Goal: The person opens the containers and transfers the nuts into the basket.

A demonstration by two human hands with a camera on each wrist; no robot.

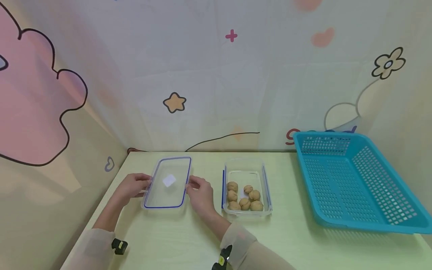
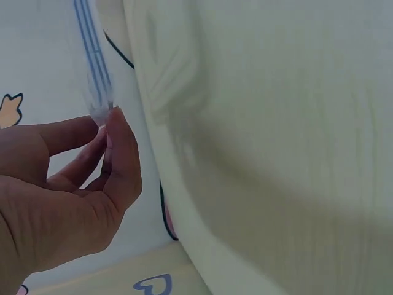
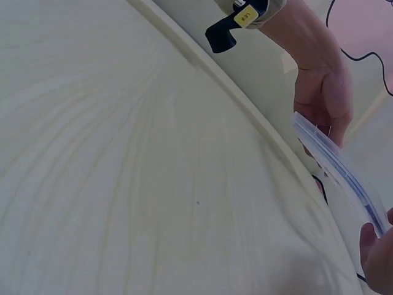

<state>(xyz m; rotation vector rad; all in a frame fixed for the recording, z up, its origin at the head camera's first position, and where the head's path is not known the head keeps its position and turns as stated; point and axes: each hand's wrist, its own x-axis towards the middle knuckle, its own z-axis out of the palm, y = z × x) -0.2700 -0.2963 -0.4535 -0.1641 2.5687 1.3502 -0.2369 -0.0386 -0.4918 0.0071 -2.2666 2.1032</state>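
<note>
A clear plastic lid point(image 1: 162, 197) with a blue seal is held by its two side edges, raised off the table. My left hand point(image 1: 129, 187) pinches its left edge; in the left wrist view the thumb and fingertips meet at the lid's rim point(image 2: 98, 86). On the other side my right hand point(image 1: 201, 197) grips the right edge, and only part of that hand shows in the right wrist view. To the right stands a clear container point(image 1: 248, 215) without a cover, holding several walnuts point(image 1: 245, 204) mostly in its near half. A white square label is on the lid.
At the table's right side sits a blue perforated basket point(image 1: 347, 180), with no contents visible. The pale table point(image 1: 168, 240) ends at a cartoon-printed cloth backdrop point(image 1: 209, 75) behind and on the left.
</note>
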